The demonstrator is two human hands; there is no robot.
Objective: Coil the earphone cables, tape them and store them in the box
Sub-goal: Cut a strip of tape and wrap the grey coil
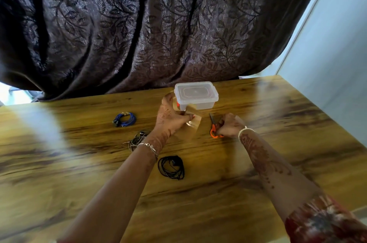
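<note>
My left hand [171,116] holds a roll of clear tape [174,103] just in front of the box, with a strip of tape [193,117] pulled out to the right and pinched by the thumb. My right hand [230,125] grips the orange-handled scissors [214,129] on the table, blades pointing away. The clear plastic box [195,93] stands shut with its lid on. Three coiled earphone cables lie on the table: a blue one [125,119], a grey one [137,140] partly behind my left wrist, and a black one [171,167] between my forearms.
A wooden table [258,163] carries everything. A dark leaf-patterned curtain [139,24] hangs right behind its far edge. A pale wall [337,64] stands to the right of the table.
</note>
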